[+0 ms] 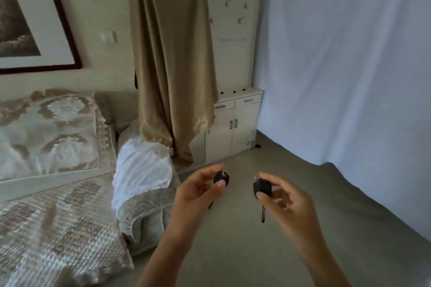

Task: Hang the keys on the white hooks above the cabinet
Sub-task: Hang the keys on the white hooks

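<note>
Two keys are held low in the foreground, one to each hand; the left hand [198,191] pinches the black head of the left key [221,178] between thumb and fingertips, and the right hand [285,198] pinches the right key [262,190] the same way, so both grips are closed on a key; the right key's long axis runs straight down, blade hanging below the head, while the left key's blade is mostly hidden behind the hand; a pale glint sits at the top of each head, too small to read as a ring for certain; the white hooks [240,20] lie up and ahead on the pale panel [233,65] above the cabinet [233,128], well apart from both hands and roughly between their lines, the left key sitting more directly beneath them; so the coming move is probably forward and up, heads leading; a tan cloth [170,53] hangs just beside the panel's left edge and could crowd the left hand's approach.
</note>
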`<act>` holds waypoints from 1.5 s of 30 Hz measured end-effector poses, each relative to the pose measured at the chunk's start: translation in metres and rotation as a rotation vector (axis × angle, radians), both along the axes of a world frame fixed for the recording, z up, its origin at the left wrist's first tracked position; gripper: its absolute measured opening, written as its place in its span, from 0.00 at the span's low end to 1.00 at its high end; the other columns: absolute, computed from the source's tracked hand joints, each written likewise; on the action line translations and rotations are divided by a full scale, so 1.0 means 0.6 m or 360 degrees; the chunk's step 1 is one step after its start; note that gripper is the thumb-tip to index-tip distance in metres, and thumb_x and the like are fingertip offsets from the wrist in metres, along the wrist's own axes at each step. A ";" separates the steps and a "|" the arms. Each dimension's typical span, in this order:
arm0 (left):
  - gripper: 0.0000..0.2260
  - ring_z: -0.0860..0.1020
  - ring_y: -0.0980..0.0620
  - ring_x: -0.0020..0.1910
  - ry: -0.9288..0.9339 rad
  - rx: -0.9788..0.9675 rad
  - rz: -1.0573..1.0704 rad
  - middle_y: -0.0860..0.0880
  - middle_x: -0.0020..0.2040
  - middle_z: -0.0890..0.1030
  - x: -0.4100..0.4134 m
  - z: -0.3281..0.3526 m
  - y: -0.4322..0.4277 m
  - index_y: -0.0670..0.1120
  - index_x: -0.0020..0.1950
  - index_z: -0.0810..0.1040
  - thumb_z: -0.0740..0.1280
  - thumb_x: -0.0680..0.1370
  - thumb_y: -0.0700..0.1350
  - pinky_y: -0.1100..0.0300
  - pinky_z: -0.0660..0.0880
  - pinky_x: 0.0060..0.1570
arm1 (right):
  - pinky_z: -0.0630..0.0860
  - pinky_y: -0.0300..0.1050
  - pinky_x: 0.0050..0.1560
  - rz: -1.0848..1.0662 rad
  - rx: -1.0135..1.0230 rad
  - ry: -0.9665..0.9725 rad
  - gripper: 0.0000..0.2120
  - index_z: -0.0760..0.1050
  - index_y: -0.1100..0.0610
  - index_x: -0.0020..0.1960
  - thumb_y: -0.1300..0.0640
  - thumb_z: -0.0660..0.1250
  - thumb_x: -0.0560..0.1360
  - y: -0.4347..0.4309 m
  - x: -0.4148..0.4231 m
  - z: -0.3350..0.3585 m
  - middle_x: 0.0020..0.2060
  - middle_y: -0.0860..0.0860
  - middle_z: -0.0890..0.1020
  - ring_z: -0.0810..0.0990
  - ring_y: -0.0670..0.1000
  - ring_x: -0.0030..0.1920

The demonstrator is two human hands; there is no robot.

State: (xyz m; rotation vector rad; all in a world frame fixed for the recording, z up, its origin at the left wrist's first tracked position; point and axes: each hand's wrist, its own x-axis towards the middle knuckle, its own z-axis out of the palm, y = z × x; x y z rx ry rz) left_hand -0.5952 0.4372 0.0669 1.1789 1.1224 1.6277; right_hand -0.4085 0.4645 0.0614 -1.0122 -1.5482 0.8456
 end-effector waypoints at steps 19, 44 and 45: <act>0.12 0.76 0.53 0.39 0.0062 -0.0037 -0.0184 0.54 0.43 0.82 0.151 -0.009 0.491 0.53 0.54 0.81 0.70 0.74 0.39 0.69 0.73 0.37 | 0.75 0.31 0.39 -0.0281 -0.0075 -0.0060 0.17 0.78 0.42 0.52 0.62 0.72 0.71 0.423 0.166 -0.007 0.43 0.40 0.83 0.82 0.42 0.41; 0.11 0.77 0.52 0.39 0.0049 -0.0061 0.0076 0.52 0.48 0.83 0.324 -0.025 1.180 0.48 0.56 0.80 0.68 0.75 0.37 0.68 0.73 0.36 | 0.75 0.29 0.42 0.0050 0.0053 -0.0266 0.16 0.78 0.46 0.56 0.61 0.72 0.71 1.172 0.335 -0.015 0.47 0.43 0.84 0.82 0.43 0.47; 0.11 0.76 0.51 0.38 0.0042 -0.0056 0.0099 0.52 0.48 0.83 0.330 -0.022 1.208 0.47 0.56 0.80 0.68 0.75 0.37 0.68 0.73 0.35 | 0.75 0.30 0.43 0.0057 0.0063 -0.0281 0.16 0.78 0.47 0.56 0.61 0.73 0.71 1.205 0.342 -0.012 0.49 0.44 0.84 0.81 0.43 0.47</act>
